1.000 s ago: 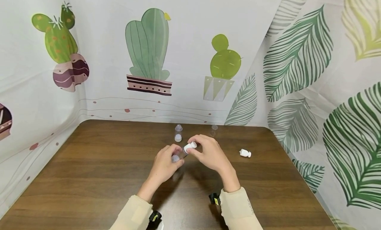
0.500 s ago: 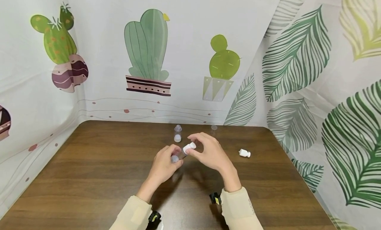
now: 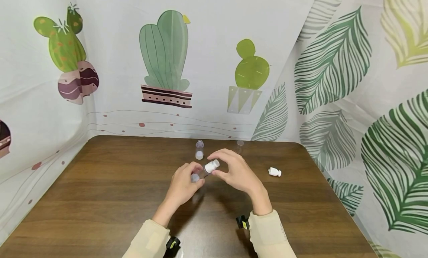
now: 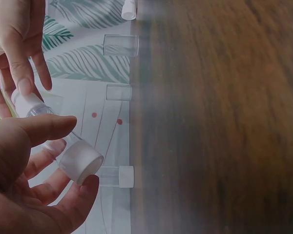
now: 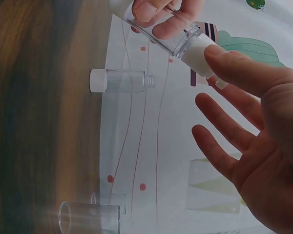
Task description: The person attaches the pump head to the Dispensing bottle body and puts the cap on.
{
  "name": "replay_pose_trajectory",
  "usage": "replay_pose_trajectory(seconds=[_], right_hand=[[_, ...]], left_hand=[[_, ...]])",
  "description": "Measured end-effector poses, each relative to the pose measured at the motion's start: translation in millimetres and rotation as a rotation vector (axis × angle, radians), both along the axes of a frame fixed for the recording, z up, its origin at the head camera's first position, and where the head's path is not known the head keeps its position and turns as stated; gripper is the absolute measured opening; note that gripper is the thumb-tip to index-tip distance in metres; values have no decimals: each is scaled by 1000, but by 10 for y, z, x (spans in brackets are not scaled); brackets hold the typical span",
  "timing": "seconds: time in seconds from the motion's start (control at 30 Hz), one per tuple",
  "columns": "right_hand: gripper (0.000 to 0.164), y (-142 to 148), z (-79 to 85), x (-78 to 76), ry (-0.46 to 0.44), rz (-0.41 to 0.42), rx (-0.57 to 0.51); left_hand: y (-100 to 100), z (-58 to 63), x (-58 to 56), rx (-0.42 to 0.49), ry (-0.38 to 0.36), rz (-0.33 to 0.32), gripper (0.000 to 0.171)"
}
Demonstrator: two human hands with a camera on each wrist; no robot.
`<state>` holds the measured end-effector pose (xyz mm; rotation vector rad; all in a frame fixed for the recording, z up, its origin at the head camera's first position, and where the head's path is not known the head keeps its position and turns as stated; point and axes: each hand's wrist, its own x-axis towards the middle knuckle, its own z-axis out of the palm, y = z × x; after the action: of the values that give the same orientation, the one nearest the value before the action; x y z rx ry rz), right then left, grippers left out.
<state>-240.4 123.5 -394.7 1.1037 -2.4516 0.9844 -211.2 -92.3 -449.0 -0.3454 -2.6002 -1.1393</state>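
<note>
My left hand [image 3: 184, 182] grips a clear bottle [image 5: 158, 31] with a white base [image 4: 82, 161], holding it tilted above the table. A white pump top [image 3: 212, 166] sits on the bottle's neck. My right hand [image 3: 237, 172] pinches that pump top between thumb and index finger, while its other fingers stand spread, as the right wrist view shows. Behind the hands, a second clear bottle [image 3: 199, 150] with a white base stands upright, its threaded neck bare in the right wrist view. Another white pump top [image 3: 275, 172] lies on its side to the right.
Two clear cylindrical caps, the nearer cap [image 4: 121, 45] and the farther cap [image 4: 118, 92], stand on the wooden table [image 3: 117, 198]. A patterned cloth [image 3: 214, 65] hangs along the table's back and sides. Part of a pale object [image 3: 181, 250] shows by the left sleeve.
The right thumb and fingers have shifted slightly on the pump top, baring more of its white side. The left hand keeps its hold on the bottle, nearly still.
</note>
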Motion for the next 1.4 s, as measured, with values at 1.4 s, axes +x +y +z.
replay_pose_trajectory(seconds=[1.4], right_hand=[[15, -42, -53, 0, -78, -122, 58]], left_hand=[[5, 11, 9, -1, -10, -4, 32]])
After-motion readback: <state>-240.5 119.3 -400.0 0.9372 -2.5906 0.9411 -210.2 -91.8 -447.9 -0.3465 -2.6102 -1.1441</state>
